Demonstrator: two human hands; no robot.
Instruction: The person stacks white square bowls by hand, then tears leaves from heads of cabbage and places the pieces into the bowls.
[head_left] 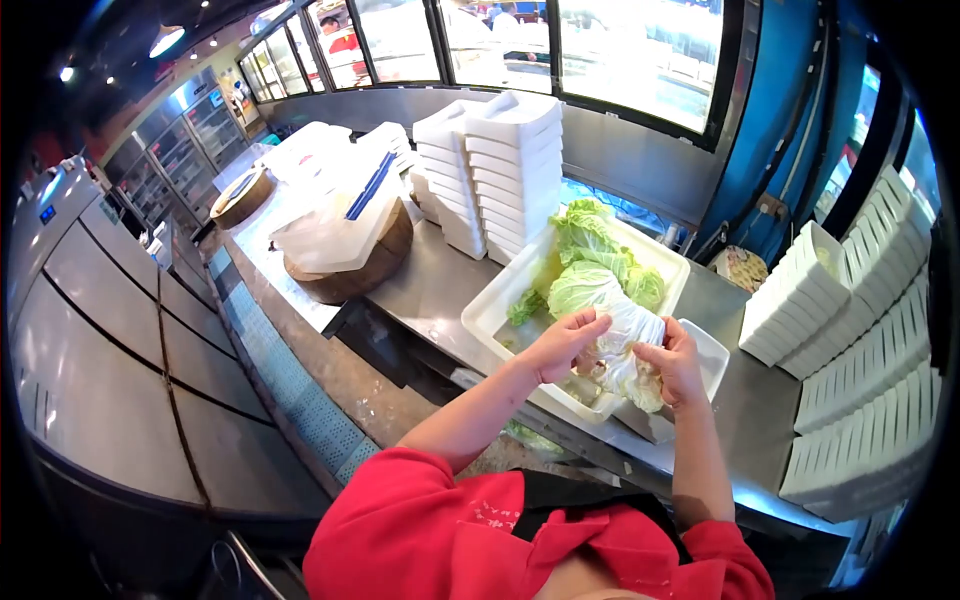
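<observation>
A cabbage [622, 338] with a white base and pale green leaves is held between both hands, over the near side of a white tub [483, 318]. My left hand [570, 345] grips its left side, thumb and fingers closed on the leaves. On the right side, my right hand [675, 365] has its fingers wrapped on the cabbage near the base. More green leaves [590, 235] lie in the tub behind it. A smaller white tray [713, 358] sits against the tub's right side, partly behind my right hand.
Tall stacks of white trays [515, 170] stand behind the tub, with more tray stacks [860, 400] at the right. On the left are a round wooden block [385, 262] under white sheeting and a blue-handled tool [371, 186]. Steel cabinets [100, 370] line the far left.
</observation>
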